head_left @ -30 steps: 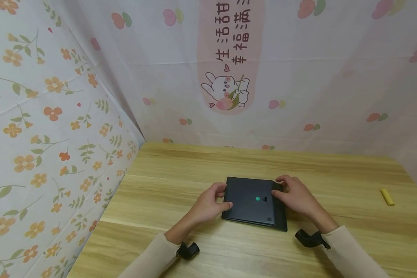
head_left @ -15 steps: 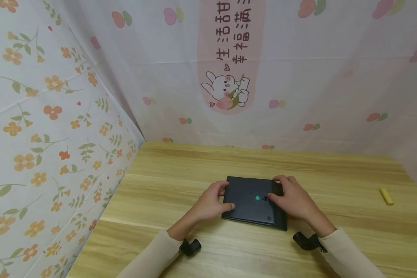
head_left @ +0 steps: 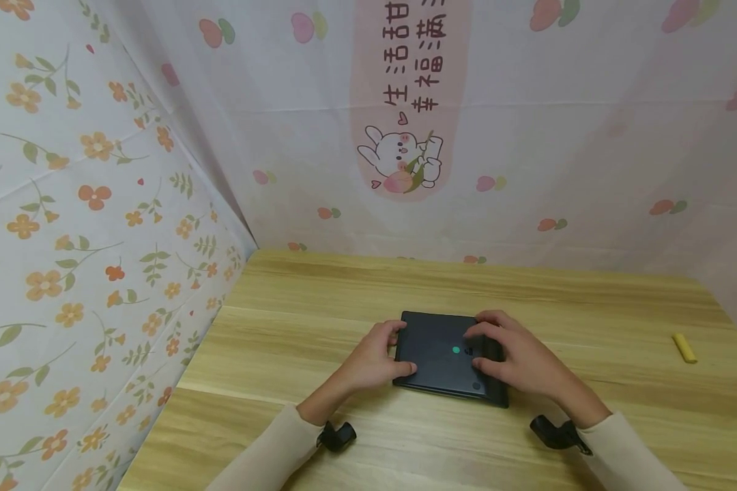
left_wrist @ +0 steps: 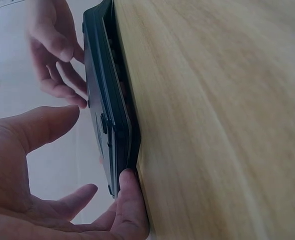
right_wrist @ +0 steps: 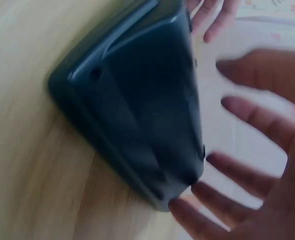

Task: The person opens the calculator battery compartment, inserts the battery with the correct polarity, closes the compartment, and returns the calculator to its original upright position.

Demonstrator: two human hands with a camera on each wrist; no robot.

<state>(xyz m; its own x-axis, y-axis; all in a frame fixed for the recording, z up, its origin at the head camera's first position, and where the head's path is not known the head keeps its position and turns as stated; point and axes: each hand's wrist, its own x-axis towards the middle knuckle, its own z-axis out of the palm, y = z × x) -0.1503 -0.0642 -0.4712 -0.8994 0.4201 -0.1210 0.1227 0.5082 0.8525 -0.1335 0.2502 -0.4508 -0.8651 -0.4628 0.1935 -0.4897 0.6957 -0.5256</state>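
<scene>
A black calculator (head_left: 432,351) lies face down on the table, its back showing a green dot and a small latch mark. My left hand (head_left: 374,358) holds its left end; in the left wrist view, fingertips (left_wrist: 130,182) curl against its edge near the tabletop while the thumb stands a little off its back. Over the right end is my right hand (head_left: 522,351), fingers spread. In the right wrist view the lower fingertips (right_wrist: 175,204) meet or nearly meet the calculator's far corner; thumb and index stand apart from it. The keys underneath are mostly hidden.
A small yellow cylinder (head_left: 684,348) lies near the right side of the wood-grain table (head_left: 295,293). A patterned cloth (head_left: 528,136) hangs behind the table, and a floral one (head_left: 98,273) on the left. Each wrist wears a black camera mount (head_left: 336,436).
My right hand has shifted left over the calculator's back, and its fingers have spread off the right edge. The left hand has barely moved. The calculator stays in place.
</scene>
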